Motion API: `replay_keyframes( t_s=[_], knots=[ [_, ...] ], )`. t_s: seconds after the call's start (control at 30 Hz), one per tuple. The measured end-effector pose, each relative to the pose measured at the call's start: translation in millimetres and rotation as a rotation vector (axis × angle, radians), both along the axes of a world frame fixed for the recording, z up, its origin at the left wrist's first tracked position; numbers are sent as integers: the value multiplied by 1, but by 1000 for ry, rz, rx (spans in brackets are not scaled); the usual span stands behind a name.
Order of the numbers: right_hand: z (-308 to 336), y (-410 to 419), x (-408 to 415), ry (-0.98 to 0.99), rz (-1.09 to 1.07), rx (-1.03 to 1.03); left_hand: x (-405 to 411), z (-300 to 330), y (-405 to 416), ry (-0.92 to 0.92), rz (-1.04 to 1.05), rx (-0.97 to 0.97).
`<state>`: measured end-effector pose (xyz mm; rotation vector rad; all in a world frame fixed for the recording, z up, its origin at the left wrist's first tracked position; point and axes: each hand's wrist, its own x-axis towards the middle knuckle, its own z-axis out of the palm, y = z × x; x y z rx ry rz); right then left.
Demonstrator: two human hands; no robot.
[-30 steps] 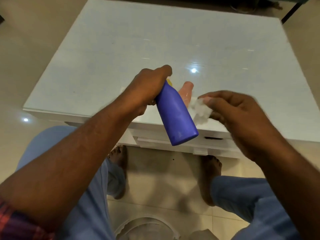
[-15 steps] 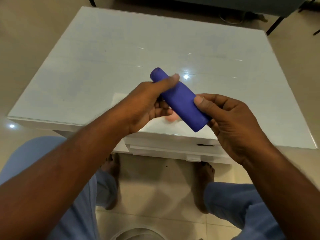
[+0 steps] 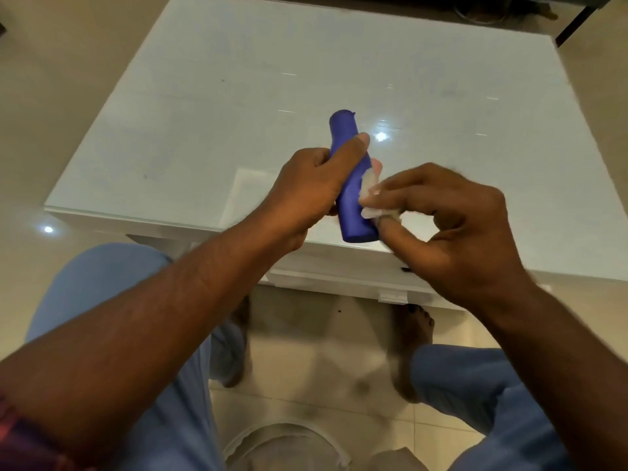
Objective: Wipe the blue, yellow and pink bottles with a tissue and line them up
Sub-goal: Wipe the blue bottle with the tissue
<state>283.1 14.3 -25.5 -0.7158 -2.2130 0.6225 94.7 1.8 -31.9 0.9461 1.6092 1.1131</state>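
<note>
The task looks to be at its first bottle: the blue bottle (image 3: pixel 351 185) is under the tissue, and nothing stands lined up on the desk (image 3: pixel 210 107) yet. The yellow bottle does not show at all. A small pale pink patch peeks out just behind the blue bottle, between the two hands, and may be the pink bottle, though too little of it is visible to be sure. So wiping of two bottles and the lining-up are, by this judgement, still to do.

On the left, the left hand (image 3: pixel 311 188) reaches in from the lower left with the forearm slanting upward. Its grip wraps the bottle's middle, thumb laid across the front and fingers curled behind. The bottle is held in the air above the desk's near edge, roughly at its middle, tilted with the cap pointing toward the far edge and the base toward the person.

To the right, the right hand (image 3: pixel 452 229) comes in from the lower right. Its grip pinches a crumpled white tissue (image 3: pixel 372 198) between thumb and fingertips, and the tissue presses against the bottle's lower right side.
</note>
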Motion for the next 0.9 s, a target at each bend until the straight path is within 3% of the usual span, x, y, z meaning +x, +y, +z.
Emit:
replay_keyframes(
  t_s=[0.13, 0.27, 0.53, 0.7, 0.8, 0.9],
  knots=[
    [-1, -8, -3, -46, 129, 19, -6, -1, 1, 53, -1, -19],
    [-1, 4, 0, 35, -4, -36, 7, -3, -5, 15, -150, -21],
    [0, -5, -1, -12, 146, -58, 0, 3, -2, -54, 9, -100],
    [-2, 12, 4, 96, -7, -138, 15, -1, -10, -93, -147, -74],
    [-1, 8, 3, 120, 42, -166, 13, -1, -5, -196, -47, -84],
    [2, -2, 1, 90, 162, -166, 5, 4, 0, -186, 60, -117]
  ],
)
